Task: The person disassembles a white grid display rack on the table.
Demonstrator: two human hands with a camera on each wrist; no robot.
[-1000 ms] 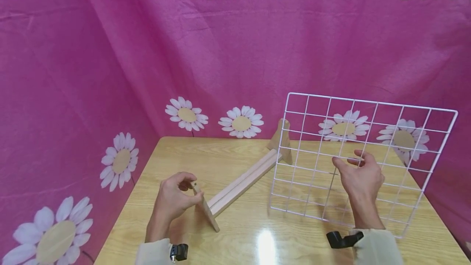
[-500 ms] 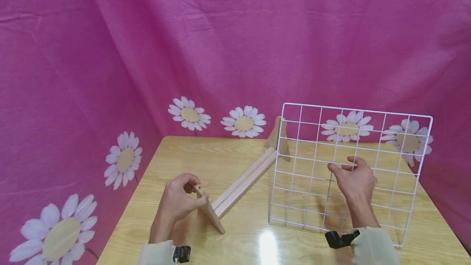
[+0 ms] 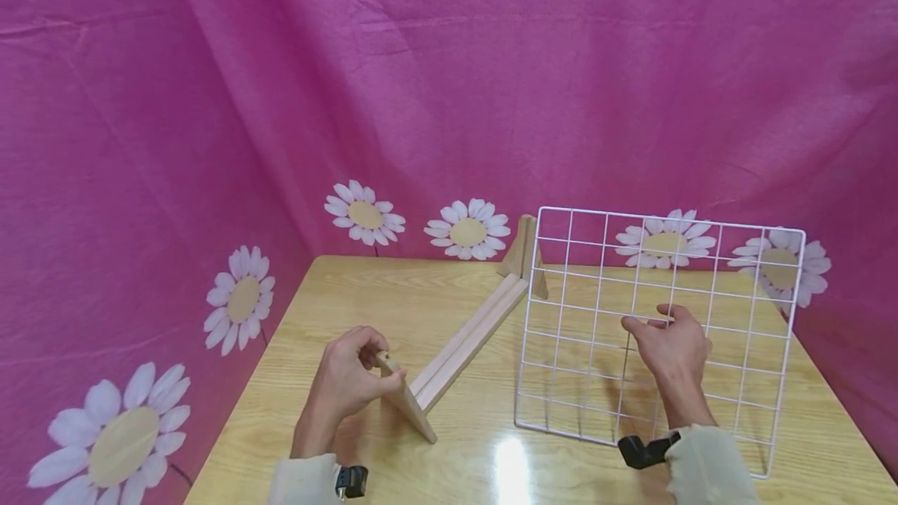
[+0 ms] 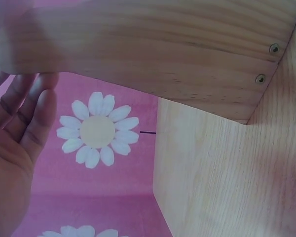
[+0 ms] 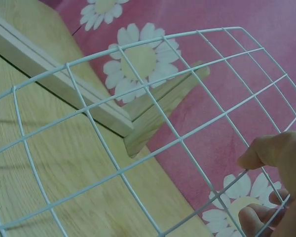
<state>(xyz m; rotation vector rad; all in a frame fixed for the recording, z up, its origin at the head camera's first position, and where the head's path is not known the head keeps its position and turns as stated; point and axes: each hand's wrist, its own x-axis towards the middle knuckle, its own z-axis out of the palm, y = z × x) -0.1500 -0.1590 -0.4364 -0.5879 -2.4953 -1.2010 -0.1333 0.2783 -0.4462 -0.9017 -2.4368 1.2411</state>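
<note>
My left hand [image 3: 344, 376] holds the top of the near wooden end piece [image 3: 414, 411] of a stand, thumb on one side and fingers on the other. In the left wrist view, two screws show low on that end piece [image 4: 138, 54]. A long grooved wooden rail [image 3: 471, 340] runs back to the far end piece [image 3: 521, 252]. Thumb and fingers of my right hand [image 3: 673, 345] pinch a white wire grid panel [image 3: 671, 220] near its middle. The panel stands steeply tilted to the right of the stand, its left edge overlapping the far end piece in the head view.
Stand and hands are over a light wood-grain table [image 3: 365, 294]. A magenta curtain [image 3: 449, 100] printed with daisies and lettering hangs behind and on the sides. Black cameras sit on both wrists.
The grid panel has come down and its right side has swung leftward, with my right hand still on it. The stand's far end has shifted a little left; my left hand keeps its hold.
</note>
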